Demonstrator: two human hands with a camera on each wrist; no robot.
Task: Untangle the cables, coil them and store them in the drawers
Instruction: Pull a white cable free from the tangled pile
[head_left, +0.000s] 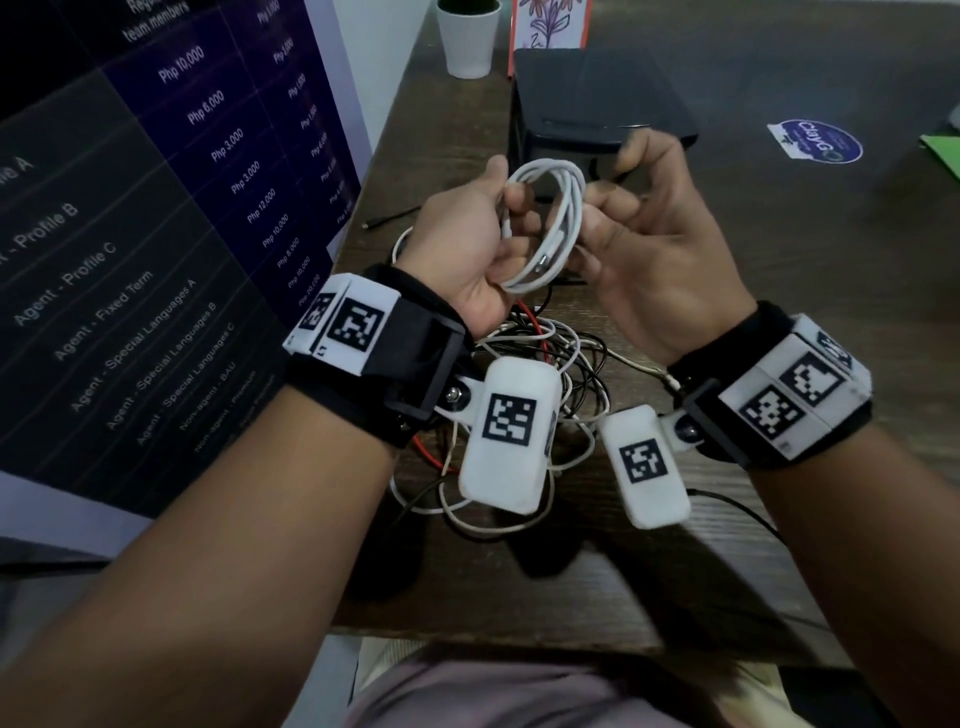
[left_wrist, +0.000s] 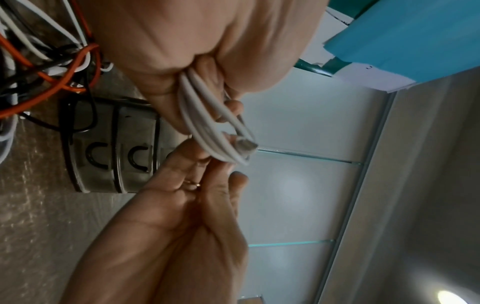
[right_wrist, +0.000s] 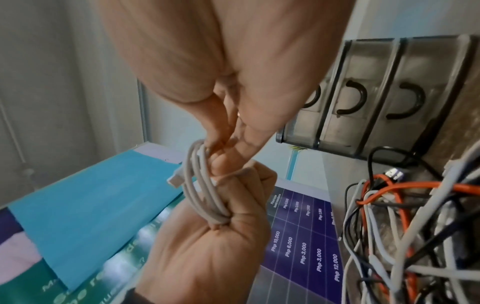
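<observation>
A dark wooden table (head_left: 779, 291) carries everything. Above it, the left hand (head_left: 467, 244) has its grip closed round a coiled white cable (head_left: 545, 223), and the right hand (head_left: 654, 249) pinches the coil's other side. Below lies a cable tangle (head_left: 545, 353); behind stand the closed drawers (head_left: 597, 109).

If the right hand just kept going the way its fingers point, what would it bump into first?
Probably the left hand. The right hand points leftward and already pinches the white cable coil between them, though depth is hard to judge.
</observation>
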